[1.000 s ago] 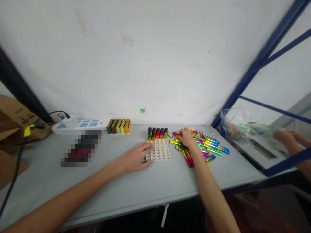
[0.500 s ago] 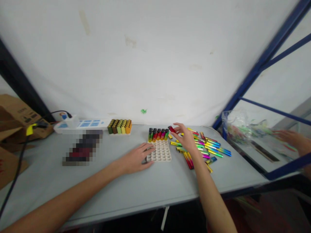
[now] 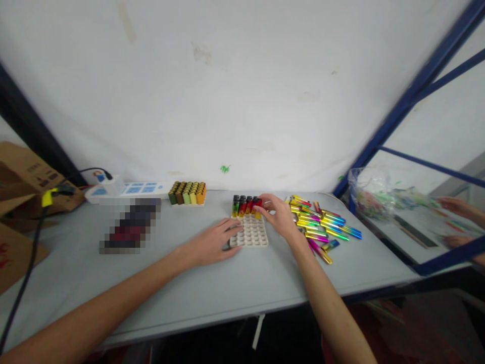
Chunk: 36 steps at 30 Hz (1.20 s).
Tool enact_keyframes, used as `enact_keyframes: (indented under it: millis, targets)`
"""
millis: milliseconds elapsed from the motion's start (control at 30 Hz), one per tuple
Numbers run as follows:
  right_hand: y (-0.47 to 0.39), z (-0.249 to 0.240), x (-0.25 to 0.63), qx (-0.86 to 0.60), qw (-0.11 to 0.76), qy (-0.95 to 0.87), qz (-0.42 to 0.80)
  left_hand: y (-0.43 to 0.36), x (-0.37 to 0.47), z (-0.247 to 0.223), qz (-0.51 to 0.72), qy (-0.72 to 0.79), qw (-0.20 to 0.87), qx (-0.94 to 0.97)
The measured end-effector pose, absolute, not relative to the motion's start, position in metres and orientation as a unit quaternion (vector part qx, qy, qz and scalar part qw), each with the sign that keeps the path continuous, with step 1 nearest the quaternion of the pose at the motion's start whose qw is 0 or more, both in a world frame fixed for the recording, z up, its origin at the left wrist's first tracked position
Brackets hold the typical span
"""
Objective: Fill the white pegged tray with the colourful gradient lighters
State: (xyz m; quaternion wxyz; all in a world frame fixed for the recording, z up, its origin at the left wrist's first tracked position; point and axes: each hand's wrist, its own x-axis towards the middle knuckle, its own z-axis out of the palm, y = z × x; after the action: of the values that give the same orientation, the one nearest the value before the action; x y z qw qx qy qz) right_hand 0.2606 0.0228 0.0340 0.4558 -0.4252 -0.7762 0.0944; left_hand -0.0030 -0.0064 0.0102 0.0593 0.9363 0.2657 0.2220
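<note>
A white holder tray [image 3: 254,237] with rows of round holes lies on the grey table. Several shiny lighters [image 3: 242,206] with black tops stand upright in its far rows. My left hand [image 3: 217,241] grips the tray's left edge, thumb at the near corner and fingers over the side. At the right end of the standing lighters, my right hand [image 3: 278,215] pinches a red and yellow lighter [image 3: 258,212] held upright over the tray. Its lower end is partly hidden, so I cannot tell how deep it sits. A loose pile of metallic lighters [image 3: 322,225] lies right of this hand.
A second holder packed with green, brown and yellow lighters [image 3: 188,193] stands at the back left. Near it lie a power strip [image 3: 142,189] and a pixelated dark patch. A cardboard box [image 3: 22,177] is far left. Beyond the blue frame [image 3: 364,167], another person's hands show.
My right hand has moved left and down, carrying the red lighter from above the pile to the end of the standing lighters. My left hand stays at the tray.
</note>
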Motion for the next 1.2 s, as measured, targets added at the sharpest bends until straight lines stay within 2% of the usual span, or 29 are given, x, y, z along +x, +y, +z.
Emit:
enact_keyframes:
  millis: [167,567,800,967,1067,1200]
  targets:
    - [0.024,0.026,0.247,-0.438,0.452,-0.775,0.059,-0.006,-0.002,0.011,0.213,0.266,0.055,0.938]
    - [0.024,0.027,0.247,-0.435,0.421,-0.789,0.103,-0.006,-0.003,0.009,0.225,0.263,0.059,0.936]
    - [0.023,0.033,0.249,-0.448,0.41,-0.794,0.023,-0.005,-0.003,0.009,0.236,0.26,0.061,0.934]
    - [0.038,0.029,0.286,-0.537,0.412,-0.736,-0.022,-0.005,-0.003,0.009,0.229,0.256,0.061,0.937]
    - [0.048,0.02,0.307,-0.58,0.367,-0.726,-0.04,-0.004,-0.003,0.008,0.219,0.259,0.059,0.939]
    - [0.057,0.008,0.307,-0.567,0.278,-0.776,-0.016,-0.004,-0.004,0.008,0.224,0.26,0.06,0.937]
